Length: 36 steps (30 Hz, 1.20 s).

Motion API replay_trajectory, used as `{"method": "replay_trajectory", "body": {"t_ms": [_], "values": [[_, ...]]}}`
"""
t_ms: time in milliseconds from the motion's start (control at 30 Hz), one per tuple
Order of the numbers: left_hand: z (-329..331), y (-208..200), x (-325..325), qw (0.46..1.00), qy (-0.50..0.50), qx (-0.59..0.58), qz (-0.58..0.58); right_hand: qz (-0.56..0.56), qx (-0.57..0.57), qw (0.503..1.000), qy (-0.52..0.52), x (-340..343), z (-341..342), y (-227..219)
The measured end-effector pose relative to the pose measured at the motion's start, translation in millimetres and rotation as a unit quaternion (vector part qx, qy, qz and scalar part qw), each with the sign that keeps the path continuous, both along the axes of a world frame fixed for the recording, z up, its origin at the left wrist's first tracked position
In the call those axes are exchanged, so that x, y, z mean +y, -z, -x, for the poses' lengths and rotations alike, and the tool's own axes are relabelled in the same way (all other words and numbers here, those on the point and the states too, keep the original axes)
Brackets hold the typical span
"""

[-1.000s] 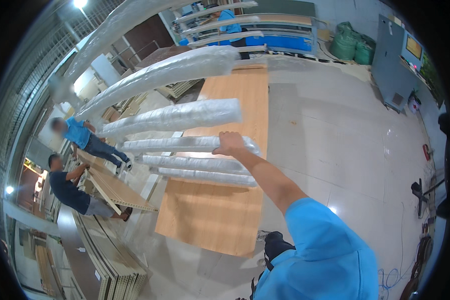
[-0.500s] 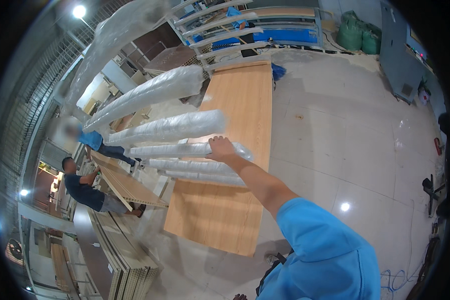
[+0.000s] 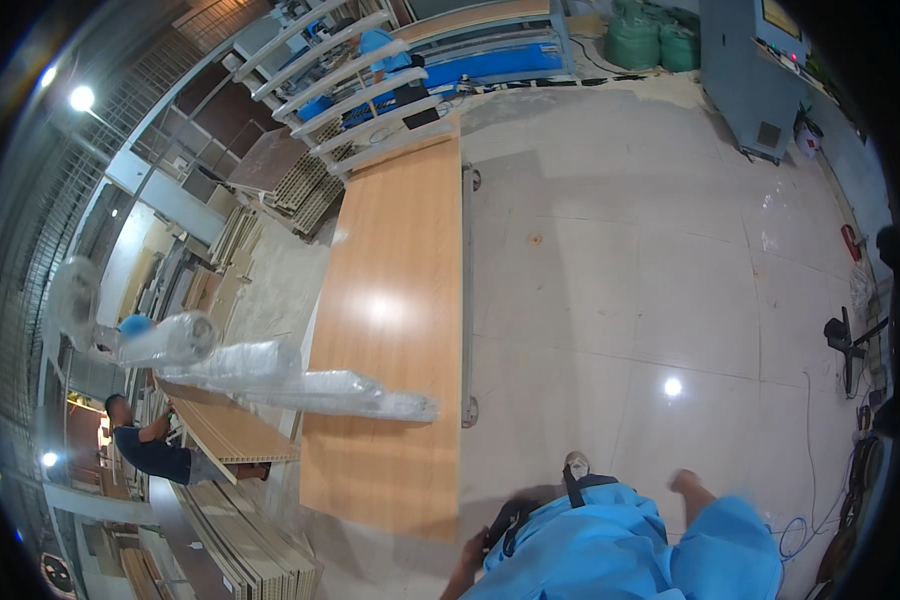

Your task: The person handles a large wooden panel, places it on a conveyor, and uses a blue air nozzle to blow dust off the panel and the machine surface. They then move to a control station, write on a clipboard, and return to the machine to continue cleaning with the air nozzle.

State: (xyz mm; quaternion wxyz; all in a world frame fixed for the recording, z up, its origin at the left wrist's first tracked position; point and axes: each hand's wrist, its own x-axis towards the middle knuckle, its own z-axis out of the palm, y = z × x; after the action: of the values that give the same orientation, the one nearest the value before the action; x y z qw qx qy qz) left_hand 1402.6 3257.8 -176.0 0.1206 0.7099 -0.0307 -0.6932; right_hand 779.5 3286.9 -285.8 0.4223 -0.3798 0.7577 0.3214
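My right hand [image 3: 688, 484] hangs low at my right side, over the pale floor, blurred and touching nothing I can see. At the lower edge my left hand [image 3: 476, 548] shows only partly, beside a black pouch-like thing [image 3: 510, 522] at my waist; its fingers cannot be made out. Ahead on the left lies a long wood-grain panel [image 3: 380, 330], on a low frame with wheels. Over its near part reach plastic-wrapped bars [image 3: 360, 395], their ends pointing right, apart from both hands.
A person in a dark shirt [image 3: 155, 450] bends over a ribbed panel [image 3: 225, 425] at left. Stacked panels [image 3: 240, 540] stand nearer. More wrapped bars [image 3: 355, 95] cross the panel's far end. Green sacks [image 3: 632, 40] and a grey cabinet [image 3: 755, 85] are at the back right.
My right hand has let go of a plastic-wrapped bar and dropped back to my side. The near bars have swung left, uncovering more of the panel. The view has shifted right.
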Motion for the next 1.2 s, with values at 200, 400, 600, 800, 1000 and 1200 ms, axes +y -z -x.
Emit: {"method": "replay_trajectory", "body": {"t_ms": [200, 400, 600, 800, 1000, 1200], "values": [[46.4, -12.6, -173.4, 0.995, 0.075, -0.038, 0.059, 0.345, 0.059, 0.722, 0.597, 90.2, 178.4, -81.1], [171.2, 10.9, -309.1, 0.977, 0.176, -0.045, 0.111, 0.446, -0.053, 0.514, 0.731, -29.6, 165.4, -31.9], [341.0, 43.9, -415.8, 0.954, 0.282, 0.011, 0.098, 0.258, -0.264, 0.743, 0.558, -191.3, 90.7, -35.0], [469.1, 35.1, -531.6, 0.911, 0.387, 0.058, 0.128, 0.334, -0.259, 0.683, 0.596, -271.0, 189.6, -73.9], [549.2, 22.9, -645.5, 0.896, 0.413, -0.004, 0.161, 0.465, -0.14, 0.47, 0.737, -260.6, 316.5, -39.4], [617.6, 67.6, -712.6, 0.864, 0.452, -0.051, 0.215, 0.364, -0.119, 0.613, 0.691, -249.1, 386.5, 13.9]]}}
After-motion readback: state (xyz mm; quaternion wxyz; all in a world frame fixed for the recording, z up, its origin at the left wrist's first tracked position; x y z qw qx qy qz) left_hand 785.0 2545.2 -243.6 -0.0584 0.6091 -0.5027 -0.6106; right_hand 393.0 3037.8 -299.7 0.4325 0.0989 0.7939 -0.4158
